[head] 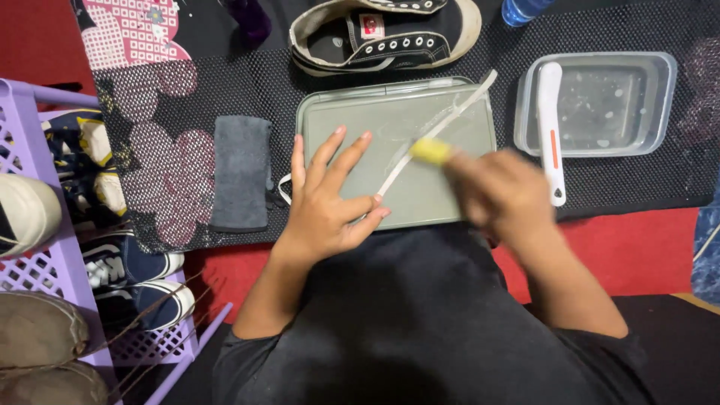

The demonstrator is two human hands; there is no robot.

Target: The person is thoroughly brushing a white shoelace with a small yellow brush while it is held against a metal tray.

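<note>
White flat shoelace stretched diagonally across grey rectangular plastic tray, pinned flat by spread left hand. Blurred right hand clenched around yellow brush. Nearby: grey folded cloth, black canvas sneaker, clear tub holding water, white brush across it. Underneath: black mesh mat, red floor.

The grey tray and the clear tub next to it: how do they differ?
The grey tray is opaque and shallow; the clear tub is see-through and deeper. A white shoelace lies across the grey tray, pinned by the left hand, while the blurred right hand holds a small yellow brush over it. The clear tub bears only a white brush across its rim. Both are rounded rectangles on the black mat.
</note>
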